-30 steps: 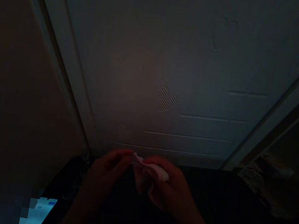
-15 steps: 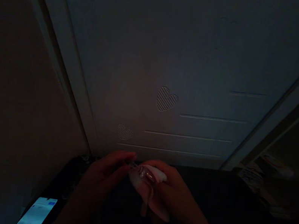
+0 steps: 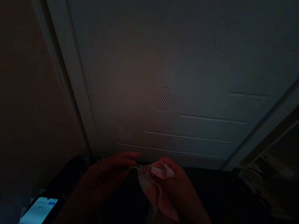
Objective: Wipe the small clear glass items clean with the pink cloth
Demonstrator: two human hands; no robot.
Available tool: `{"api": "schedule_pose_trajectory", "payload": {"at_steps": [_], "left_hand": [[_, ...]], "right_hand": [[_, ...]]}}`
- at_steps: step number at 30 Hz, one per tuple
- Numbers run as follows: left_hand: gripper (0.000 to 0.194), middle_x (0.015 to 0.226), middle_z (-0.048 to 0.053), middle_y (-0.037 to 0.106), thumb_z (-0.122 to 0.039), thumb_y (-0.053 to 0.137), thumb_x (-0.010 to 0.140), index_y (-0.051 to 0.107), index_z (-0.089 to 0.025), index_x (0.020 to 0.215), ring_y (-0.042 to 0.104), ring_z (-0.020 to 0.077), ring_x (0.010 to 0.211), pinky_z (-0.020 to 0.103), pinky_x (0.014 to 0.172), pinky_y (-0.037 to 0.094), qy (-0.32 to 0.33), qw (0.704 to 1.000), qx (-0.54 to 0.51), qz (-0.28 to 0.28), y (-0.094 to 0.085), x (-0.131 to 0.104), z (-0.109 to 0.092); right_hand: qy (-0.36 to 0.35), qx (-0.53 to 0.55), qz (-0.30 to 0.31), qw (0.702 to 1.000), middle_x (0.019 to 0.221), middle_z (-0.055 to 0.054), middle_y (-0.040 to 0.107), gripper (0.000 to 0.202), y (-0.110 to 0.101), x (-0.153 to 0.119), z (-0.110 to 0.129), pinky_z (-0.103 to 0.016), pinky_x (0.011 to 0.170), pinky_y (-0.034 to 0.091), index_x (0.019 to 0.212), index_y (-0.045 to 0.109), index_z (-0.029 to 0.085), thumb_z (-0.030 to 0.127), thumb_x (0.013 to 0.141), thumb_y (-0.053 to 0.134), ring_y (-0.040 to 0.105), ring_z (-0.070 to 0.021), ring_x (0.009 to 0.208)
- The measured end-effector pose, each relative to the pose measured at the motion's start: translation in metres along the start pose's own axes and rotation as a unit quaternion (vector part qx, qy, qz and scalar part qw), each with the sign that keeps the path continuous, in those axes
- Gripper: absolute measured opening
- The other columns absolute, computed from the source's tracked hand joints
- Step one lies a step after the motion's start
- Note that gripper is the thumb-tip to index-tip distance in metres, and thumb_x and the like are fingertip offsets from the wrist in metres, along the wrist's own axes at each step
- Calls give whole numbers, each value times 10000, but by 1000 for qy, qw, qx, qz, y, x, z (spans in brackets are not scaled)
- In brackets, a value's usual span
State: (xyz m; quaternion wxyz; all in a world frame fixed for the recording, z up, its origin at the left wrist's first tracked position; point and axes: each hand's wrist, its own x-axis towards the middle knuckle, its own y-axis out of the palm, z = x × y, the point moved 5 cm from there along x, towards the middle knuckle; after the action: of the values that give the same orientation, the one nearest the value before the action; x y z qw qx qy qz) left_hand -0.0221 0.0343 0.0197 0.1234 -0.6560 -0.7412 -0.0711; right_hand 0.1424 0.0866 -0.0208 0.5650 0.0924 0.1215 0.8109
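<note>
In the dim head view my right hand (image 3: 176, 181) is closed around a pinkish cloth (image 3: 160, 196), whose loose end hangs down below the fingers. Wrapped partly in it is a small shiny, clear object (image 3: 146, 170) with a textured middle; its exact kind is too dark to make out. My left hand (image 3: 108, 176) pinches the thin, clear end of that same object between thumb and fingertips. Both hands meet low in the middle of the view, over a dark surface.
A lit phone (image 3: 38, 214) lies at the lower left. Behind the hands rises a pale panel (image 3: 139, 68) with carved hearts and lines. To the right, blurred papers or packets (image 3: 256, 175) sit by a shelf edge.
The right hand has turned slightly, so the cloth covers more of the clear object and hangs lower to the right. Both hands stay in nearly the same place.
</note>
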Motion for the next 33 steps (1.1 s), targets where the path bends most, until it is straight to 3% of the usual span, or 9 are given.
{"api": "schedule_pose_trajectory", "payload": {"at_steps": [6, 10, 15, 21, 24, 27, 33], "left_hand": [[228, 1149, 43, 801, -281, 778, 771, 781, -268, 999, 724, 256, 1089, 308, 905, 566, -35, 996, -75, -34, 2, 0, 6], [221, 1022, 40, 822, -378, 734, 814, 768, -240, 983, 747, 237, 984, 291, 826, 578, -38, 997, 0, -67, -4, 8, 11], [277, 791, 25, 812, -465, 715, 786, 787, -222, 897, 749, 223, 760, 283, 672, 579, -54, 993, 76, -69, -6, 15, 10], [231, 840, 38, 837, -405, 809, 673, 787, -232, 825, 772, 244, 832, 308, 754, 597, -59, 996, 35, -63, -4, 14, 9], [229, 880, 46, 843, -403, 806, 698, 795, -240, 859, 778, 249, 860, 317, 778, 602, -58, 996, 33, -53, -5, 14, 9], [236, 914, 57, 846, -403, 806, 702, 796, -243, 875, 780, 263, 893, 341, 813, 604, -58, 997, 43, -40, -5, 14, 7], [194, 930, 48, 845, -359, 783, 715, 802, -252, 877, 780, 257, 903, 335, 831, 605, -45, 995, 75, -43, -6, 12, 4]], "right_hand": [[-35, 63, -31, 997, 587, 62, 607, 303, 4, -2, 0, -196, 471, 401, 706, 547, 214, 239, 609, 833, 548, -109, 495], [-36, 78, -18, 996, 548, 63, 586, 337, 10, -2, -2, -210, 408, 398, 719, 527, 236, 307, 625, 843, 525, -115, 424], [-32, 79, 20, 996, 607, 39, 612, 299, 12, -1, -13, -219, 398, 391, 794, 592, 239, 413, 720, 823, 537, -122, 437], [-89, -38, 20, 995, 708, -3, 669, 174, 8, -4, -6, -240, 475, 438, 875, 702, 232, 385, 800, 739, 581, -142, 535], [-125, -122, 30, 984, 798, -25, 721, 132, 8, -7, 6, -257, 570, 471, 906, 742, 223, 274, 794, 691, 630, -165, 655], [-149, -178, 49, 971, 886, -27, 753, 234, 10, -9, 13, -284, 703, 491, 959, 752, 226, 159, 780, 617, 665, -184, 790], [-109, -222, 80, 966, 896, -25, 772, 309, 10, -8, 11, -296, 725, 496, 962, 759, 230, 92, 775, 555, 684, -201, 824]]}}
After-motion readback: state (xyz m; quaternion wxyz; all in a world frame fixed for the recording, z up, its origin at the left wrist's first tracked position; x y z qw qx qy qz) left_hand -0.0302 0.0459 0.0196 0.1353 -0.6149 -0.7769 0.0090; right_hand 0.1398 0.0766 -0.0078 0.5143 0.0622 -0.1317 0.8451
